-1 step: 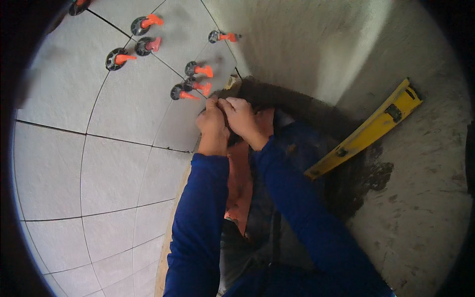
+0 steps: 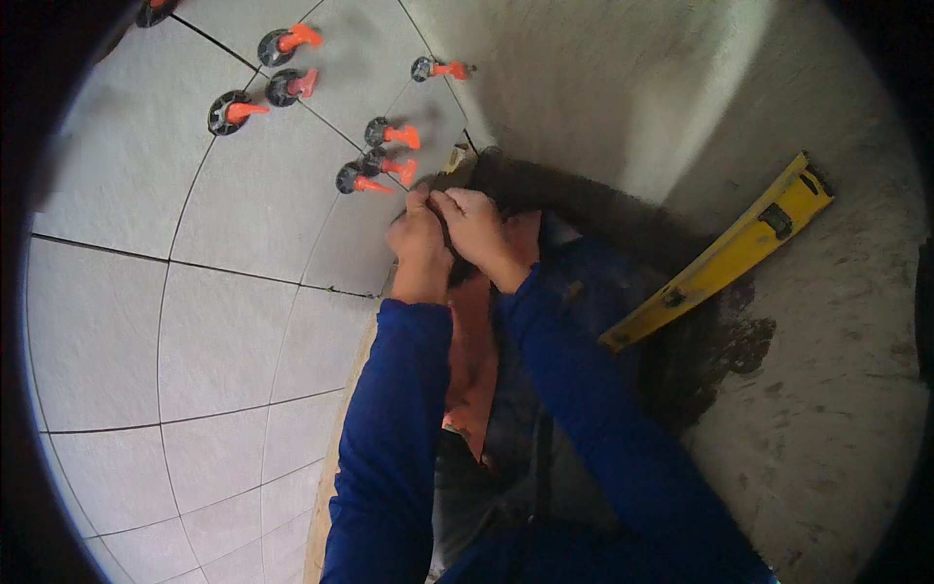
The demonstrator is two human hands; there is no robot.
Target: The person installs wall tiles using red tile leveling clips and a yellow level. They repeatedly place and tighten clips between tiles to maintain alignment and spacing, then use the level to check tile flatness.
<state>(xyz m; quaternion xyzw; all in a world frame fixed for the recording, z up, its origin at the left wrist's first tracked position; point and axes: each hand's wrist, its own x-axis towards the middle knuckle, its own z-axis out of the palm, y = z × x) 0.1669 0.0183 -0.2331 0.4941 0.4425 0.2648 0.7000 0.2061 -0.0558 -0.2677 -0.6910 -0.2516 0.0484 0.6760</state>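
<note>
At the right edge of the tile surface, my left hand (image 2: pixel 420 245) and my right hand (image 2: pixel 479 232) are close together. Fingers on both are bent and closed, thumbs near each other. What they hold, if anything, is hidden; a dark patch shows between them. Just beyond the fingertips, several tile levelling spacers with black round bases and orange handles stand on the pale grey tiles (image 2: pixel 238 185). The closest spacer (image 2: pixel 362 179) is left of my left hand. Beyond my right hand lies a small yellowish piece (image 2: pixel 455 161) at the tile edge.
A yellow spirit level (image 2: pixel 715 255) leans diagonally at the right, by a rough grey concrete surface (image 2: pixel 827 389). A dark damp band (image 2: pixel 574 200) runs behind my hands. Reddish-orange material (image 2: pixel 471 360) shows between my forearms. Other spacers (image 2: pixel 287 44) stand farther off.
</note>
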